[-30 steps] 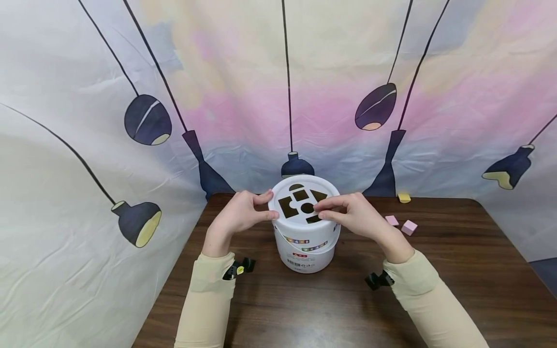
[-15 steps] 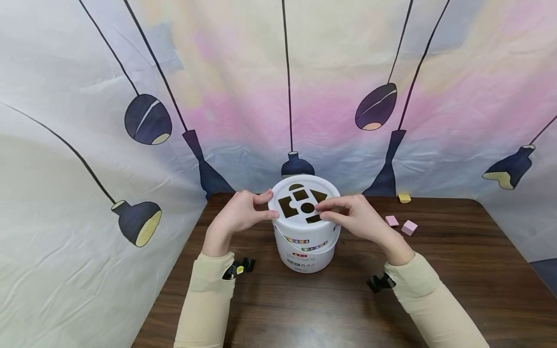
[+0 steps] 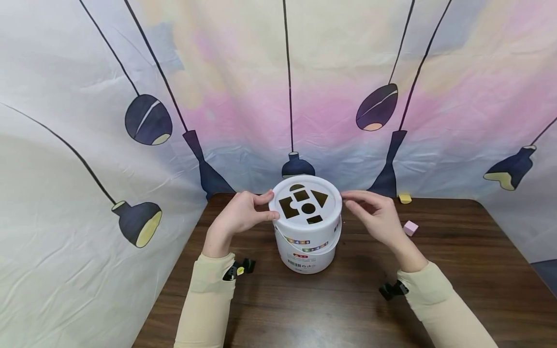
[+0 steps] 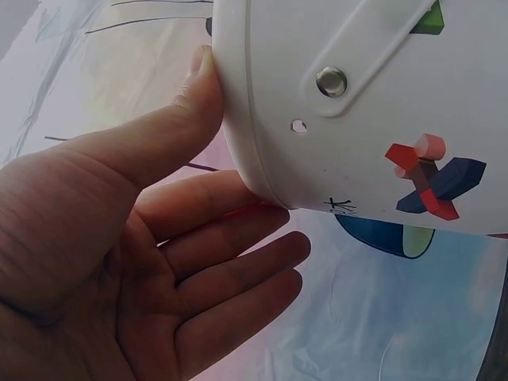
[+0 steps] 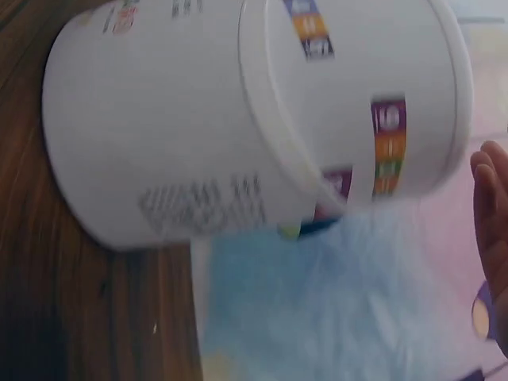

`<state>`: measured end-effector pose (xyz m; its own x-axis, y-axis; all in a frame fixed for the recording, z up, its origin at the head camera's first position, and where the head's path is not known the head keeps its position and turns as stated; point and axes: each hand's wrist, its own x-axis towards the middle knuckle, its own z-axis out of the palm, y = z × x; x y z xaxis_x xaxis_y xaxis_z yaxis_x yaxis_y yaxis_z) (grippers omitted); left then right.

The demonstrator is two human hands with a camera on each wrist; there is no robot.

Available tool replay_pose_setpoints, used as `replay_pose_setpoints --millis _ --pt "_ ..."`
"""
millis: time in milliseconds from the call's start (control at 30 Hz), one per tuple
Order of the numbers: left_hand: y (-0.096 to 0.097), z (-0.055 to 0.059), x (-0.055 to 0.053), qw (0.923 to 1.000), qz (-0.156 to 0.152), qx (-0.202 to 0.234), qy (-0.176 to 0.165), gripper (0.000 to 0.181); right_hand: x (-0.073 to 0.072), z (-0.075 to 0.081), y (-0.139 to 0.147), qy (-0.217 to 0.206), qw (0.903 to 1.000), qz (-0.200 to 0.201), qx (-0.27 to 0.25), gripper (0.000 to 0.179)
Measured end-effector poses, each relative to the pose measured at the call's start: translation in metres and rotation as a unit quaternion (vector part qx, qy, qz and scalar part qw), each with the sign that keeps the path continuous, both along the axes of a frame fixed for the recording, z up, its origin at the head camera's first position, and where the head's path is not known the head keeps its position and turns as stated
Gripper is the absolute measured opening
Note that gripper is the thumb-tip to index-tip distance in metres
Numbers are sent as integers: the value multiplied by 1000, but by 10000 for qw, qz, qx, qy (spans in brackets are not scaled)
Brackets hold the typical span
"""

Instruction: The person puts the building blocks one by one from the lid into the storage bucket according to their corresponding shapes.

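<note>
A white lidded bucket [image 3: 306, 251] stands upright on the table; its white lid [image 3: 328, 220] has several dark shaped holes. My left hand [image 3: 237, 215] rests against the left side of the lid, thumb and index finger touching the rim, the other fingers extended in the left wrist view. Beside the right edge of the lid is my right hand [image 3: 376, 217], its fingers loosely bent and nothing visible in them. The right wrist view catches only part of that hand [image 5: 494, 222] near the rim. A pink block [image 3: 410, 228] lies right of the right hand.
A yellow block [image 3: 404, 198] lies at the back edge of the dark wooden table [image 3: 304, 314]. Directly behind the table hangs a cloth backdrop [image 3: 235, 87] printed with lamps. The bucket's white handle [image 3: 324, 250] hangs down its front.
My right hand has moved right, off the top of the lid, uncovering the triangular and rectangular holes. A second pink block is now hidden behind it. The left hand stays on the rim.
</note>
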<state>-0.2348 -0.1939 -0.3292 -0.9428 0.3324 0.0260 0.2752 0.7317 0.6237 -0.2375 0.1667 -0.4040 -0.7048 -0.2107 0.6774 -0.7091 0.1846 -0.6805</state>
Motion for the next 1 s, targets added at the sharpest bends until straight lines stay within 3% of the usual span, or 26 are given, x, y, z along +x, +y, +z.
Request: replay_pose_setpoints --millis 233,367,467,633,1000 --pt "0 -2 -1 10000 0 -7 -16 71 -4 -20 48 -288 9932 -1042 434 31" --pt "0 -2 -1 10000 -8 -32 17 70 -8 -34 84 -615 9770 -1734 1080 32" --pt "-1 -2 -1 10000 -26 -30 54 70 -9 -46 112 -973 9593 -2104 1614 36" --pt "-2 -1 0 9999 -45 -44 79 69 -10 -65 148 -1480 9357 -2364 2162 44" --pt "-2 -3 -2 10000 -38 -63 59 69 -12 -92 179 -2348 9048 -2407 2613 60"
